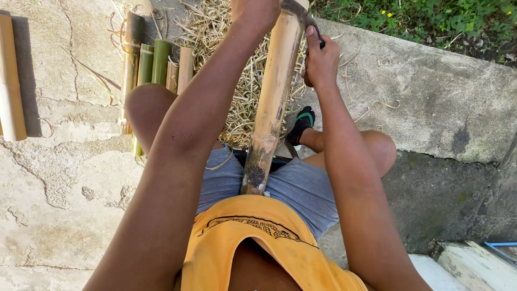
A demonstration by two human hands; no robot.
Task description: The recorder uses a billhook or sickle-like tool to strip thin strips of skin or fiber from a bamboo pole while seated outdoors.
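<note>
Presently, findings run from the body outward.

Brace point: the long tan bamboo pole (pixel 272 102) has its dark, rough butt end against the lap, between grey shorts (pixel 301 188) and orange shirt (pixel 253 237). Judged risk: a hard pull could slip the butt off the cloth and jab the belly.

Pole position: leans up and away between the knees, top at the frame edge.

Right hand (pixel 321 59): closed around a dark handle beside the pole; its dark metal blade (pixel 297 9) lies across the pole's top. Judged risk: the edge faces toward the body, so a slip on a knot could carry it down toward thigh or forearm.

Left hand (pixel 256 12): at the pole's upper end, partly cut off; grip cannot be told. Judged risk: it sits near the blade, so fingers are exposed.

Foot: black sock (pixel 301 123) on pale straw-like shavings (pixel 242 81); loose footing is likely.

Beyond: cut green and tan bamboo lengths (pixel 153 64) lie on cracked concrete (pixel 59 178), a trip hazard.
</note>
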